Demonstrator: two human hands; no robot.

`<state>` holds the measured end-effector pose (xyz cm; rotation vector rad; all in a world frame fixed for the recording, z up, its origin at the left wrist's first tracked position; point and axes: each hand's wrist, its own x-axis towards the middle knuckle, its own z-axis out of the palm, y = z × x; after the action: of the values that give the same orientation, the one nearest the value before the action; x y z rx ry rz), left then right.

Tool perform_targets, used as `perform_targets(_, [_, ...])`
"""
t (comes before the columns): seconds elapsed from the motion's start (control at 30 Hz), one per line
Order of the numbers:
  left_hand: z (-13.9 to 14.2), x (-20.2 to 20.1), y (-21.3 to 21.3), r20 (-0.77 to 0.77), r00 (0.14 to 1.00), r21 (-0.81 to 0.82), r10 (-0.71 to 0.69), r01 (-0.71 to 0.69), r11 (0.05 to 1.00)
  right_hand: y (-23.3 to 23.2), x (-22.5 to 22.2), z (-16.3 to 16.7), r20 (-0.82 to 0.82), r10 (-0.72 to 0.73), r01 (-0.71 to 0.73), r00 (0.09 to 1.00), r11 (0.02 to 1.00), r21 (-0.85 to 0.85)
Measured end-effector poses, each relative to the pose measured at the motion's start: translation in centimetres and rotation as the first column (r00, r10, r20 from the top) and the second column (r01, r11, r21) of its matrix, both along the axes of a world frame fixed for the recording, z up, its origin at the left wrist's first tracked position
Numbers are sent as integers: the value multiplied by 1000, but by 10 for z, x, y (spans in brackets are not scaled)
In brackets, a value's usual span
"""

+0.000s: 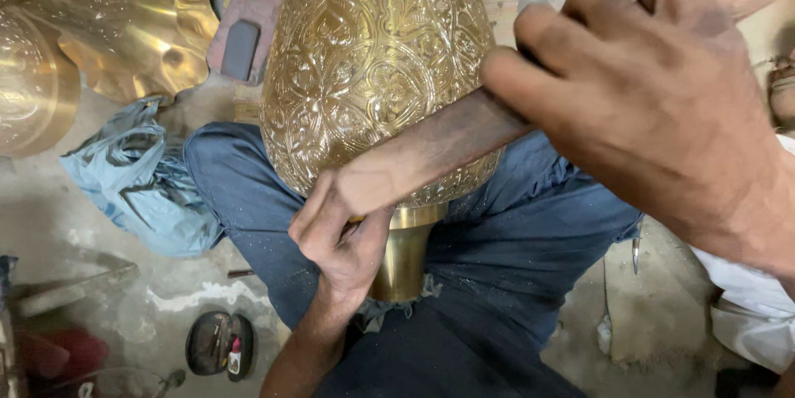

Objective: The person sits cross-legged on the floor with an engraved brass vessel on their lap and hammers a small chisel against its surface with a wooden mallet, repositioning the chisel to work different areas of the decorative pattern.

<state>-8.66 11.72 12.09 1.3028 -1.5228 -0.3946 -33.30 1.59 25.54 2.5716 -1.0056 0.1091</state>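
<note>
Brass vase (377,67) is held on the lap. Both hands' fingers, left hand (339,236) and right hand (654,91), are clamped on a wooden stick (431,149); a slip could scratch the pattern.

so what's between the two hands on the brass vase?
Head view: a brown wooden bar spans from left hand to right hand, lying across the embossed brass vase.

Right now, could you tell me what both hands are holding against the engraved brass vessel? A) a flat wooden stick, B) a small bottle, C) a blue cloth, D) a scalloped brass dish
A: the left hand grips the lower end and the right hand the upper end of a flat wooden stick, laid slantwise across the engraved brass vessel on the person's lap.
</note>
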Motion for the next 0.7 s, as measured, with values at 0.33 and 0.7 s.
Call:
perform_targets(0.33, [-5,0,-2,8,1000,-23,-19,19,1000,-3,16,26,137,-11,-12,991,987,161])
perform_targets(0.7, [-4,5,-3,-188,982,-43,12,-20,999,-5,-4,6,358,-125,-20,925,926,376])
